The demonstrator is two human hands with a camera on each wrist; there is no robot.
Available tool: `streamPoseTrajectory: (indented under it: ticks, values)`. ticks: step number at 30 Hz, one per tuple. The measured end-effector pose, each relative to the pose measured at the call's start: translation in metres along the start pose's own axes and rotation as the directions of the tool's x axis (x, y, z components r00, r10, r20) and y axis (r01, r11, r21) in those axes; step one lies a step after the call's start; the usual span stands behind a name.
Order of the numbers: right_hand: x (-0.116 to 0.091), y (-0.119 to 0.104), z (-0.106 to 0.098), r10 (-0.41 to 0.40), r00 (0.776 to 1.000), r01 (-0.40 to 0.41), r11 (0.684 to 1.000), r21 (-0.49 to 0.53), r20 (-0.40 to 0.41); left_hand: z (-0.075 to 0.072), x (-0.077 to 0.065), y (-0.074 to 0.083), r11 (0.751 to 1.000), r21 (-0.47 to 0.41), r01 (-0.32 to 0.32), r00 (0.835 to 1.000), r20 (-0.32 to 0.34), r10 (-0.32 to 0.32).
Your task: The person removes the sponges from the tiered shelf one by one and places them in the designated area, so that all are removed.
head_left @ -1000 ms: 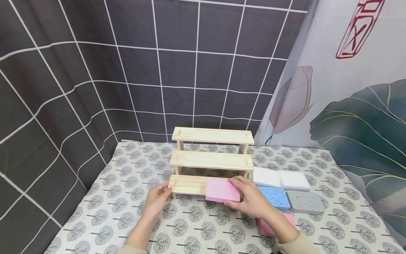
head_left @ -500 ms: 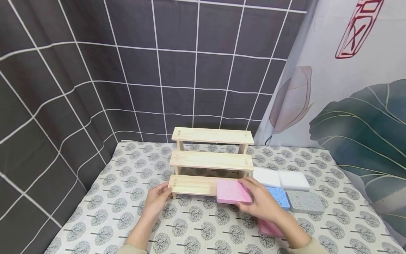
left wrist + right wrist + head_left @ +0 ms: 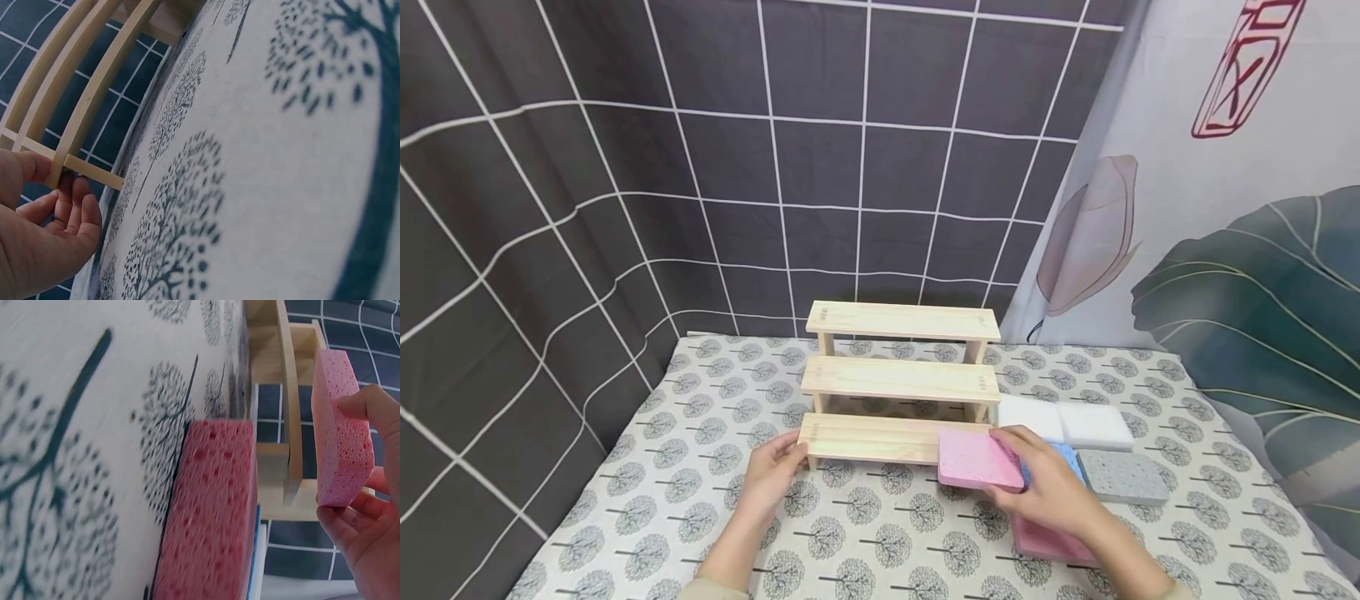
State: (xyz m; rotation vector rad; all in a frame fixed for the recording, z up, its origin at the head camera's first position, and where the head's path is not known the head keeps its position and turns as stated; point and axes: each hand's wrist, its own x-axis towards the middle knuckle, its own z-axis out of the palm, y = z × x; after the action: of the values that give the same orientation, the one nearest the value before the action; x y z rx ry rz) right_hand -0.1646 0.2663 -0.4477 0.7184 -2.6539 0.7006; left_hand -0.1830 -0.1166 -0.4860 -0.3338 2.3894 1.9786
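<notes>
A three-tier wooden shelf [image 3: 900, 379] stands on the cloth-covered table. My left hand [image 3: 772, 468] pinches the left end of its lowest step, thumb above and fingers below, as the left wrist view also shows. A light pink sponge [image 3: 977, 460] is held in my right hand [image 3: 1047, 479] between thumb and fingers, by the right end of that lowest step. In the right wrist view the sponge [image 3: 340, 425] appears apart from the board. Under my right wrist a darker pink sponge [image 3: 1048, 540] lies on the table, partly covered by the hand.
Right of the shelf lie two white sponges [image 3: 1096, 426], a blue sponge [image 3: 1070, 458] partly hidden by my right hand, and a grey sponge [image 3: 1122, 477]. A dark grid-patterned curtain [image 3: 820, 158] hangs behind the shelf. The table cloth [image 3: 880, 533] has tree prints.
My right hand has moved to the right with the light pink sponge, from the middle of the lowest step to its right end. My left hand has kept its place on the shelf.
</notes>
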Motion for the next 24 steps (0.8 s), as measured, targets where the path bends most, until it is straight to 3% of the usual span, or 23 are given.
streamPoseTrajectory:
  ticks: [9, 18, 24]
  values:
    - [-0.014, 0.01, -0.01, -0.058, 0.998, 0.057, 0.998, -0.019, -0.041, 0.0, 0.0, -0.001, 1.0, 0.007, -0.005, 1.0, 0.001, 0.005]
    - [-0.032, 0.017, -0.018, 0.034, 0.999, -0.034, 0.999, 0.016, -0.012, 0.0, 0.0, 0.0, 1.0, 0.01, -0.006, 1.0, 0.005, 0.006]
    - [-0.043, 0.026, -0.024, 0.029, 0.999, -0.03, 0.999, -0.015, -0.032, 0.0, 0.0, -0.001, 1.0, 0.017, -0.009, 1.0, 0.0, 0.009]
